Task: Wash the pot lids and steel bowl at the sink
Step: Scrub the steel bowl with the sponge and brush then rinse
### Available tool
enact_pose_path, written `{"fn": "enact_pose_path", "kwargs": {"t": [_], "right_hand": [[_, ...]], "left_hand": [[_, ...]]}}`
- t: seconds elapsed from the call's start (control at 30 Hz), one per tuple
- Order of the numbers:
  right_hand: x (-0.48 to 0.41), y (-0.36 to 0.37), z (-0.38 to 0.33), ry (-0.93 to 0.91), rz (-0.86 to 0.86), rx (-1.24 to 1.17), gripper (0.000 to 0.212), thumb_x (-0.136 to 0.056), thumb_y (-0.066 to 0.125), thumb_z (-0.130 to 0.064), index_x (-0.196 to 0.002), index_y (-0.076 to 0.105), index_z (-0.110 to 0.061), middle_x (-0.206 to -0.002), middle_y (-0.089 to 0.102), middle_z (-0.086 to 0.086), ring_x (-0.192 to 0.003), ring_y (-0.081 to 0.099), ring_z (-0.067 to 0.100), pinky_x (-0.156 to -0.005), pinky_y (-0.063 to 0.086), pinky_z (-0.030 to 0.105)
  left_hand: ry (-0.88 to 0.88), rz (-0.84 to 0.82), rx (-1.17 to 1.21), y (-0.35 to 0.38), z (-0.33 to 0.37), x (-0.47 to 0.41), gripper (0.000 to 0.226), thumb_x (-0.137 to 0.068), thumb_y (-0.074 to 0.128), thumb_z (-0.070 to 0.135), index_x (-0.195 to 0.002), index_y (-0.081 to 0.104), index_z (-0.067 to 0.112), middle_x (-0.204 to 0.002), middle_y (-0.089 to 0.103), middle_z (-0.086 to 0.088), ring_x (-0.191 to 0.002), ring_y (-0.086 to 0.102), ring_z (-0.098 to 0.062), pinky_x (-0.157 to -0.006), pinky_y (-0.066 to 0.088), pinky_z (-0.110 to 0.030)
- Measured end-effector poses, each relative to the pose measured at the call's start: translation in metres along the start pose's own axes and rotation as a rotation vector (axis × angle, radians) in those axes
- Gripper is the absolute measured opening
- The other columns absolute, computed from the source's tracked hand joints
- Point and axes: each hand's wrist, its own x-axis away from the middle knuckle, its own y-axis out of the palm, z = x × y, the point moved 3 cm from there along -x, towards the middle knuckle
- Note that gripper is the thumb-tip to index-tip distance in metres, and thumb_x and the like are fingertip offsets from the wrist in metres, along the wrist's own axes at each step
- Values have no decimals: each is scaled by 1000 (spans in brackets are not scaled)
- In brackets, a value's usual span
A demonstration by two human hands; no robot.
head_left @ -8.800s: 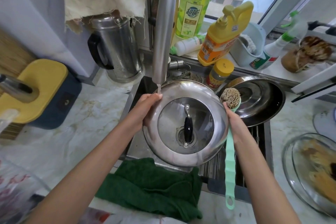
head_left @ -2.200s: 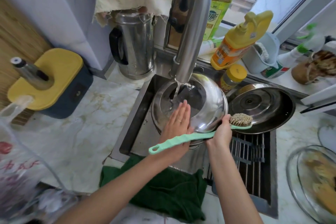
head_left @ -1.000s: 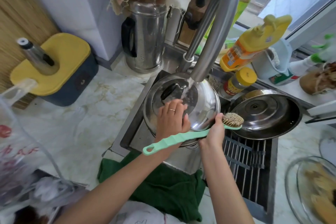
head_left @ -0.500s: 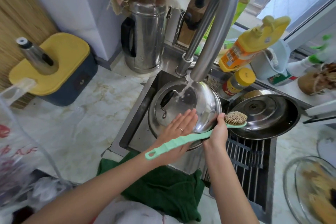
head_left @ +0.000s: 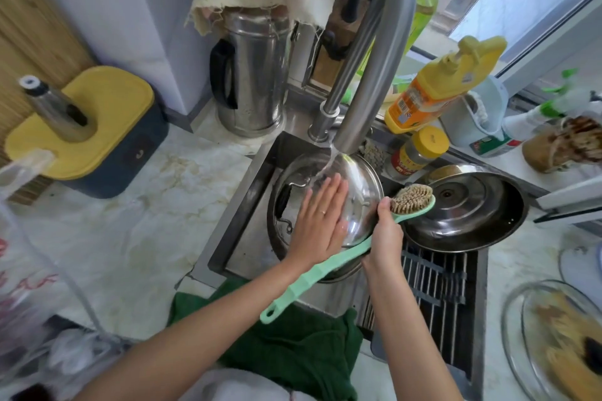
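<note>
A steel pot lid [head_left: 360, 195] with a black handle sits tilted in the sink [head_left: 241, 205] under the running faucet [head_left: 368, 68]. My left hand [head_left: 321, 225] lies flat on the lid with straight fingers, in the water stream. My right hand [head_left: 384, 234] is at the lid's right edge and grips a green long-handled brush [head_left: 325, 273]. The brush's bristle head [head_left: 412, 197] points up and right, off the lid. A second steel lid [head_left: 456, 205] lies in a wide steel pan to the right.
A steel kettle [head_left: 254, 75] stands behind the sink at left. A yellow detergent bottle [head_left: 436, 91] and a yellow-capped jar [head_left: 417, 153] stand at the back. A drain rack [head_left: 439, 280] fills the sink's right half. A green cloth [head_left: 293, 345] hangs on the front edge. A glass dish [head_left: 553, 335] is at right.
My left hand, earlier gripping the lid's rim and a second ago bent over its upper part, now lies flat and lower on it. The right hand still holds the brush.
</note>
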Motion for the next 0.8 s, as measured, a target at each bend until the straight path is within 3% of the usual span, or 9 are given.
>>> {"fn": "enact_pose_path", "kwargs": {"t": [0.13,0.2,0.27,0.4,0.5,0.6,0.67,0.73,0.8], "right_hand": [[9,5,-12,-109,-36,133,25,-97,53,-35,-81,60,-17,-81,63,0,-77,62,17,-79,51,34],[16,5,-16,-195,-48,194,29,-97,54,-33,-72,58,-17,-70,57,-1,-66,55,14,-67,45,29],[20,3,-18,-267,-40,256,31,-96,56,-33,-68,58,-18,-63,54,-3,-58,50,12,-59,39,28],[18,7,-17,-358,-5,390,33,-94,57,-36,-68,60,-17,-62,58,-2,-57,52,13,-56,39,29],[18,3,-12,-360,12,464,37,-94,55,-39,-69,61,-13,-62,59,1,-57,54,14,-55,39,28],[23,-7,-11,-377,5,474,41,-94,56,-39,-66,58,-9,-59,55,5,-55,50,16,-56,36,29],[21,-5,-13,-380,17,487,40,-94,56,-38,-66,59,-10,-58,55,3,-53,50,16,-55,37,29],[19,0,-15,-385,10,494,40,-95,55,-38,-65,60,-12,-60,58,3,-56,53,18,-57,39,30],[19,4,-15,-418,5,517,39,-96,53,-35,-63,59,-16,-60,60,1,-56,56,15,-56,40,29]], "left_hand": [[-261,117,166,-28,-2,-57,46,-98,30,25,-140,48,15,-146,47,-6,-135,41,-20,-118,23,-36],[-546,163,325,-45,-17,-86,38,-98,36,19,-122,63,8,-120,66,-13,-106,60,-26,-86,46,-29],[-803,210,453,-46,-33,-88,34,-98,36,13,-108,65,0,-114,66,-18,-97,60,-27,-64,40,-22],[-645,411,427,-16,6,-31,52,-97,23,32,-140,47,15,-152,38,-4,-142,29,-15,-115,21,-28],[-599,405,500,-9,5,-38,49,-94,27,30,-135,51,20,-147,40,3,-139,29,-10,-113,20,-24],[-923,368,762,-18,-43,-65,29,-91,37,24,-93,66,26,-119,64,-1,-116,57,-20,-94,43,-30],[-935,338,703,-18,-42,-65,39,-88,34,27,-107,67,20,-126,62,-8,-121,54,-23,-103,41,-37],[-747,340,527,-10,0,-47,49,-91,33,23,-134,53,13,-147,44,-5,-138,35,-16,-116,25,-34],[-577,359,441,-2,30,-32,46,-86,43,23,-130,54,18,-151,35,-1,-142,24,-11,-116,20,-25]]}}
